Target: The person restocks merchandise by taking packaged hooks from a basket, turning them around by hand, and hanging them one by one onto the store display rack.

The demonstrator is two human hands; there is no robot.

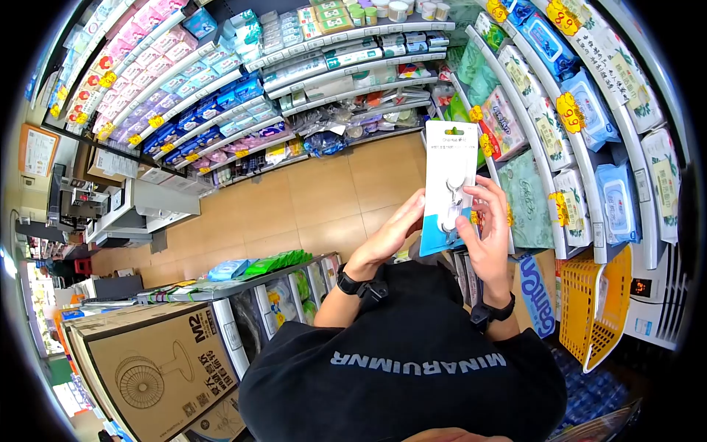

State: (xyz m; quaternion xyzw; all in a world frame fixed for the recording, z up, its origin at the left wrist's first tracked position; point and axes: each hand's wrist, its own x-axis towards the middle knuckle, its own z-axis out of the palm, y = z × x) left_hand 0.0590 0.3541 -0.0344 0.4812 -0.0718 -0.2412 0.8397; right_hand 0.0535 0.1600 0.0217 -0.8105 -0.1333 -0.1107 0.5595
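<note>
A tall white hanging card [444, 158] with a blue lower end is held upright in front of my chest. Mounted on it are white round-based hooks with metal parts under clear plastic, so it looks like a pack of hooks. My left hand [389, 234] is at the card's left edge, its fingertips partly hidden there. On the other side, my right hand [488, 232] grips the card, with thumb and bent fingers over its right part near the hooks. Each wrist has a black strap with a small device.
Curved shelves of packaged tissues and pads [221, 96] line the far side. Wet wipes [617, 202] fill the right shelves, above a yellow basket [589, 309]. A fan carton [155, 376] and a low shelf [243, 283] stand left. Beyond the tiled floor [317, 184] is a counter [158, 202].
</note>
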